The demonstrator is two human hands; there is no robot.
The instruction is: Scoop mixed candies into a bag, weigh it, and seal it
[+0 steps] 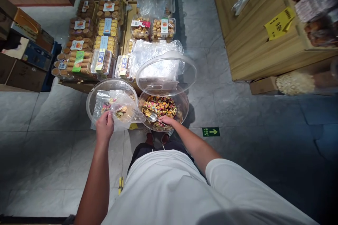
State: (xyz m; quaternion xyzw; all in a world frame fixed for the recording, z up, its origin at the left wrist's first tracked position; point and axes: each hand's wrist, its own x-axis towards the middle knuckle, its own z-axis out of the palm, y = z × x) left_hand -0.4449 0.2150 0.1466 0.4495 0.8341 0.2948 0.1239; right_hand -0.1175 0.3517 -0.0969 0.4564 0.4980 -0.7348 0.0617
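Observation:
My left hand (105, 125) is closed on the edge of a clear plastic bag (132, 115), which holds some mixed dried pieces at its bottom. The bag hangs in front of a round clear tub (91, 100). My right hand (166, 121) grips the handle of a metal scoop (151, 116). The scoop's bowl rests among colourful mixed dried pieces (161, 105) inside a second round clear tub (184, 109). A clear lid (194, 74) stands tilted up at the back of that tub.
Packed cookie boxes (105, 42) and crumpled clear plastic (158, 54) cover the low display behind the tubs. Cardboard boxes (26, 70) are stacked at left. A wooden counter (237, 35) with a yellow price tag (279, 24) stands at right. An exit sign (211, 132) marks the floor.

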